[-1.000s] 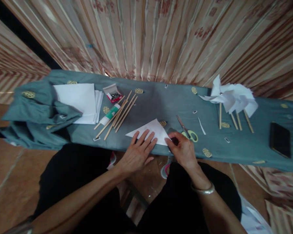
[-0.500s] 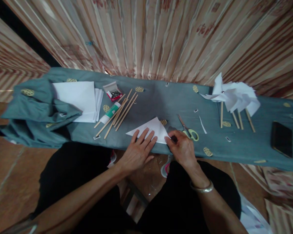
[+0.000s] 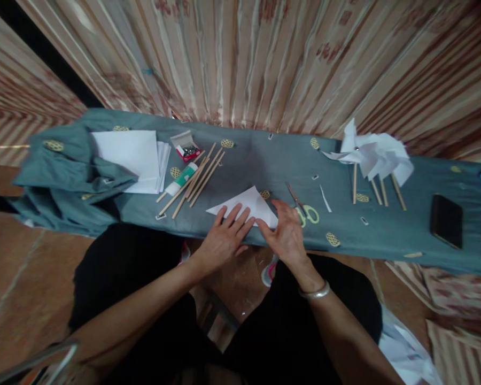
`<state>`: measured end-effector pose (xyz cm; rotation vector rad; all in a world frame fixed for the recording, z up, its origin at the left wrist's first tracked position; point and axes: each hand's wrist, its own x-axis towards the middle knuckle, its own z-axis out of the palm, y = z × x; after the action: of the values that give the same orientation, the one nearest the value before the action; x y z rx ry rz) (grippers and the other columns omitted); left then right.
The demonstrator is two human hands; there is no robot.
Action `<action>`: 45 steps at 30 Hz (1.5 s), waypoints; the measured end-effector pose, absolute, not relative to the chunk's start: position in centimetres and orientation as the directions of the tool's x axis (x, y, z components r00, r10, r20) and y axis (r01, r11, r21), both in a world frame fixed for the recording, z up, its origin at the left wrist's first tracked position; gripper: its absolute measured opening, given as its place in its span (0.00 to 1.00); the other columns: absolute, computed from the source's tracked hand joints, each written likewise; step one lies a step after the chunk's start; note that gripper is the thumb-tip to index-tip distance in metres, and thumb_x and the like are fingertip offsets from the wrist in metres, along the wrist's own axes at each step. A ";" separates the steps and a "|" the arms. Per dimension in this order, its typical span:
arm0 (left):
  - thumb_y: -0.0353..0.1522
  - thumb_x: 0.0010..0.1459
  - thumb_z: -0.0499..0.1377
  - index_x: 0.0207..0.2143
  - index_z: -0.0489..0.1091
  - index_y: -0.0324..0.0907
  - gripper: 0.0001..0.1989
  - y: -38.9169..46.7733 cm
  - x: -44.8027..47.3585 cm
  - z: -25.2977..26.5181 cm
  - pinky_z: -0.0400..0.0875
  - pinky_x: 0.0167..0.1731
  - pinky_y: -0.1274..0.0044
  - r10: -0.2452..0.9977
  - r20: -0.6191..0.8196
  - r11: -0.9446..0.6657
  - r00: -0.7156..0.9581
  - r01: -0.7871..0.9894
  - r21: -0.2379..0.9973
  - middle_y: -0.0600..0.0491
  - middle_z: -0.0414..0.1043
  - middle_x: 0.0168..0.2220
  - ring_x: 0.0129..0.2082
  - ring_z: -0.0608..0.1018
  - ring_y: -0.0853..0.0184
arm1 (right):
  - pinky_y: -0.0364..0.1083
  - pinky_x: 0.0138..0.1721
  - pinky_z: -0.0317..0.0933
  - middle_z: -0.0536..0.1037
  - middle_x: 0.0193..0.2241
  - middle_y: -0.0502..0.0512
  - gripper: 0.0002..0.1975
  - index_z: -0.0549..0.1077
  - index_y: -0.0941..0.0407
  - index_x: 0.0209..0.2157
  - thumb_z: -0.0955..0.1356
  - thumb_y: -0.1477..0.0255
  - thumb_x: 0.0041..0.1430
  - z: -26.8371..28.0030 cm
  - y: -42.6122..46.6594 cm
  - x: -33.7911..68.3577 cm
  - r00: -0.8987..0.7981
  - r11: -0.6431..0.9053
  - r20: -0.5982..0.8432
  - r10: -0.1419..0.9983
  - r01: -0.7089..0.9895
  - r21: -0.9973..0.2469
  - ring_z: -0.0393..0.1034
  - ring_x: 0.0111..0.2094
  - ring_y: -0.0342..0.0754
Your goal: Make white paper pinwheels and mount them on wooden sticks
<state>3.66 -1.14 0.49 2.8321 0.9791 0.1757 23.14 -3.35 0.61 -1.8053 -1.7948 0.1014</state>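
A sheet of white paper (image 3: 248, 202), folded into a triangle, lies at the near edge of the cloth-covered bench. My left hand (image 3: 223, 231) rests on its lower left part, fingers spread flat. At the paper's right corner is my right hand (image 3: 284, 229), thumb and fingers apart, the thumb touching the lower edge. Just beyond that hand lie scissors (image 3: 308, 214) with light green handles, partly covered by my fingers. A thin white paper strip (image 3: 325, 198) is to the right of them.
On the left are a stack of white paper (image 3: 128, 155), a red box of pins (image 3: 187, 149), a glue tube (image 3: 182, 179) and several wooden sticks (image 3: 206, 179). To the right lie several paper pinwheels (image 3: 377, 155) on sticks and a black phone (image 3: 447, 220). A curtain (image 3: 240, 64) hangs behind.
My right hand has loosened its pinch at the paper's right corner, its fingers spreading along the edge. The left hand still lies flat on the paper. The view has shifted slightly.
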 end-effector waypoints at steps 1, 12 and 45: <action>0.41 0.62 0.59 0.66 0.54 0.39 0.34 -1.2 3.7 0.5 0.47 0.65 0.52 0.622 0.060 -0.778 0.781 0.607 0.165 0.41 0.52 0.69 0.69 0.52 0.47 | 0.60 0.54 0.61 0.74 0.52 0.70 0.29 0.66 0.63 0.56 0.64 0.56 0.62 0.4 -3.3 22.9 0.086 0.085 0.346 0.934 0.889 -0.450 0.67 0.52 0.62; 0.37 0.59 0.61 0.66 0.55 0.38 0.35 -1.2 2.8 0.8 0.48 0.65 0.54 0.607 0.077 -0.791 0.791 0.592 0.157 0.41 0.52 0.69 0.69 0.52 0.46 | 0.62 0.56 0.57 0.67 0.59 0.69 0.27 0.61 0.61 0.61 0.61 0.61 0.66 -0.6 -4.8 22.5 0.187 -0.027 0.312 0.931 0.891 -0.453 0.61 0.59 0.62; 0.31 0.62 0.55 0.66 0.55 0.35 0.30 -2.9 -2.3 0.4 0.49 0.65 0.52 0.798 0.146 -0.603 0.585 0.777 0.181 0.37 0.53 0.68 0.69 0.55 0.51 | 0.60 0.56 0.55 0.70 0.57 0.66 0.20 0.75 0.57 0.49 0.59 0.62 0.67 0.1 -5.9 24.7 0.194 -0.042 0.277 0.941 0.880 -0.473 0.64 0.56 0.59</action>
<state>-2.31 -2.95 0.39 2.7089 1.3502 0.3237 24.69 -5.93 0.09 -1.9293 -1.6954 0.1455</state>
